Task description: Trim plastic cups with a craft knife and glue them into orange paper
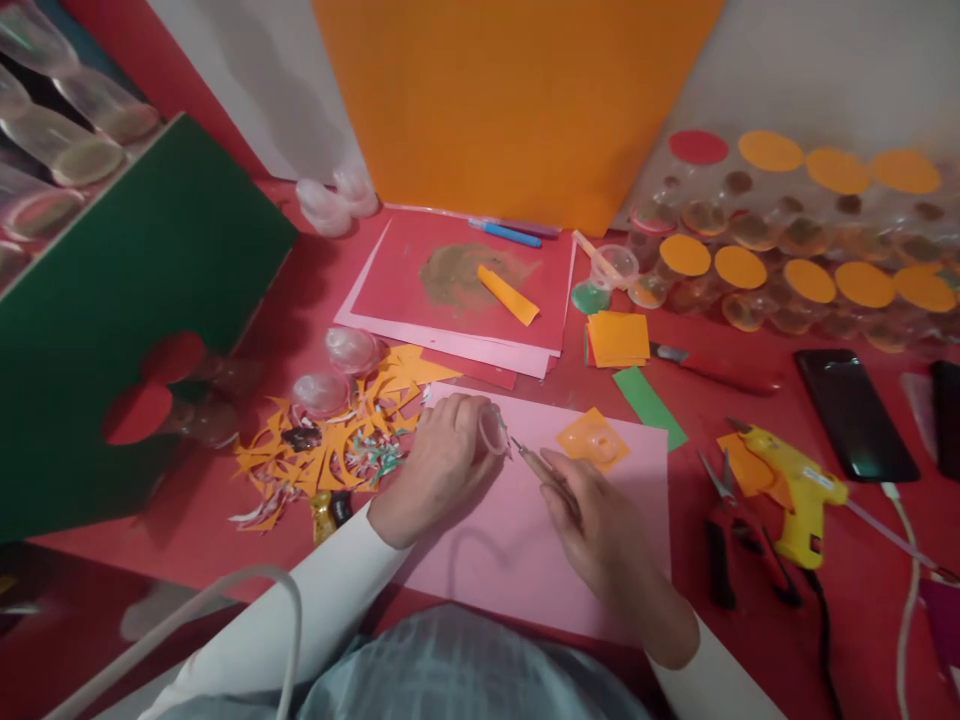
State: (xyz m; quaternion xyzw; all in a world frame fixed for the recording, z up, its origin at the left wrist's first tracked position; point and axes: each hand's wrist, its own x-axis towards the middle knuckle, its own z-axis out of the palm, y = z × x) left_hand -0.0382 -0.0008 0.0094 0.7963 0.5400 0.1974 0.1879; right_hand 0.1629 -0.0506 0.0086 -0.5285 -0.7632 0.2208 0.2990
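My left hand [450, 440] is closed around a small clear plastic cup [493, 430], whose round rim faces right. Between the fingers of my right hand [596, 510] is a slim pointed tool [546, 468] with a tan handle and a thin metal tip. The tip points at the cup's rim; whether it touches is too small to tell. Both hands are over a pink sheet [480, 580]. An orange paper square with a clear plastic piece [596, 438] on it lies just beyond my right hand.
Orange paper scraps [322, 465] and two clear cups lie left. A green board [150, 320] stands further left. On the right are a yellow glue gun [799, 490], pliers [742, 540], a red-handled knife [720, 370] and a phone [855, 415]. Behind them stand rows of orange-topped cups [810, 282].
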